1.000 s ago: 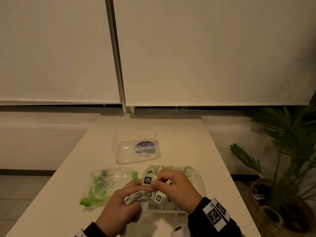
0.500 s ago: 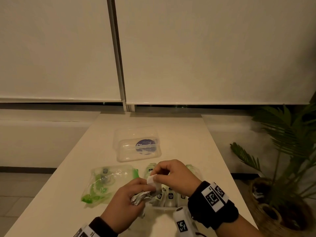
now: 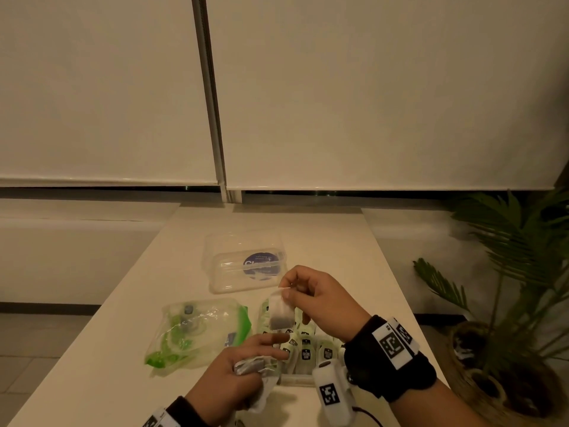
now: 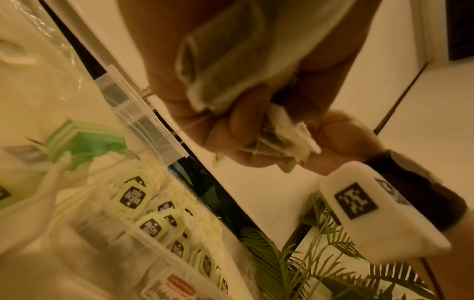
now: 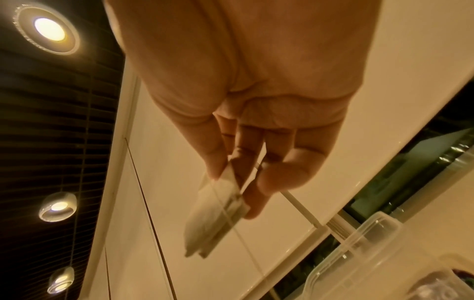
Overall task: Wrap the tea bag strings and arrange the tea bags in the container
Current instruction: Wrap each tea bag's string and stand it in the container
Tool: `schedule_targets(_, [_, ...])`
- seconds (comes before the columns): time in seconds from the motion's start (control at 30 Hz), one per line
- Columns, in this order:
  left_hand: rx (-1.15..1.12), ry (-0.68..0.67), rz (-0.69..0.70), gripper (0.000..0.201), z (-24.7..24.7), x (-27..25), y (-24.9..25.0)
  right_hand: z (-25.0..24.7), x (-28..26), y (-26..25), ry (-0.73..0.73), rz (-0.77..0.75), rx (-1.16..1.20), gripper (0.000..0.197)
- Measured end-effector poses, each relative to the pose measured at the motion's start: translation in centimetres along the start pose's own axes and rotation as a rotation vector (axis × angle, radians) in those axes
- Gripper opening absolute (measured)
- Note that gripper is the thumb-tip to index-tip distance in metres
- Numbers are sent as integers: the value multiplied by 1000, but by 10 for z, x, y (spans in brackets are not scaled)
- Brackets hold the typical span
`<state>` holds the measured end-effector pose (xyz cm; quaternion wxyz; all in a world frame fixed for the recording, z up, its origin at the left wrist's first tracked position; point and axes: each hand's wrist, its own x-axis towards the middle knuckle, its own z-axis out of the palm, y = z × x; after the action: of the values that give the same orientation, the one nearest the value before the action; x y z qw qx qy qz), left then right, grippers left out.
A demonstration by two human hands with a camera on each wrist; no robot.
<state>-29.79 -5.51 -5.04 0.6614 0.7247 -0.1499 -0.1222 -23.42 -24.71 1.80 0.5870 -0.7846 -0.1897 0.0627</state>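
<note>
Since a second ago my right hand (image 3: 320,298) has lifted one tea bag (image 3: 279,312) above the container (image 3: 297,379), pinching its top. My left hand (image 3: 238,375) clutches several unwrapped bags (image 3: 250,365). Rows already fill the container; wrapping remains.

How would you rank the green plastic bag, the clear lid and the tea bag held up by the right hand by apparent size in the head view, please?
1. green plastic bag
2. clear lid, farther away, so unsure
3. tea bag, pinched by the right hand
</note>
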Motion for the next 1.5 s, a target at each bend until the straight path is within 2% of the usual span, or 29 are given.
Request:
schedule_targets(0.1, [-11,-6,-33,50,5,4,-6,-1,0,-6,23,-22,-9,7])
schedule_targets(0.2, [-165,-72,-84,45,7,7,-12,-4,-1,-12,51,-51,-21,8])
schedule_targets(0.3, [-402,-82,-142,72,8,10,-17,-8,-2,-17,45,-59,-30,9])
schedule_targets(0.47, [-468,-110,-163,91,9,21,-23,-11,-7,-27,24,-97,-9,9])
schedule_targets(0.5, [-506,-141,-133,90,11,23,-17,-12,-8,-30,23,-105,-2,8])
schedule_targets(0.57, [-695,-189,73,74,17,27,-14,-13,-10,-34,20,-115,5,7])
schedule_targets(0.6, [-714,-107,57,75,17,25,-6,-14,-11,-36,20,-116,5,7])
schedule_targets(0.67, [-762,-120,-69,89,22,18,-9,-16,-13,-37,18,-108,7,7])
schedule_targets(0.73, [-854,-75,-72,85,14,13,-9,-17,-16,-37,8,-101,-8,8])
schedule_targets(0.87, [-568,25,-2,79,-6,23,21,-16,-21,-31,-61,-32,-37,7])
schedule_targets(1.0, [-383,-24,52,74,-17,20,46,-8,-21,-21,-98,68,-50,6])
schedule_targets(1.1, [-126,-31,110,77,-19,16,54,-5,-19,-18,-120,130,-35,4])
schedule_targets(1.2, [121,-45,168,76,-22,11,63,-3,-16,-16,-103,175,-1,10])
schedule_targets(1.37, [417,-104,349,61,-20,6,69,-6,-15,-14,-143,250,276,11])
schedule_targets(1.43, [481,-105,460,52,-23,5,65,-7,-16,-12,-173,253,380,12])
schedule_targets(1.5, [469,-128,497,44,-25,5,64,-8,-17,-9,-200,234,425,13])
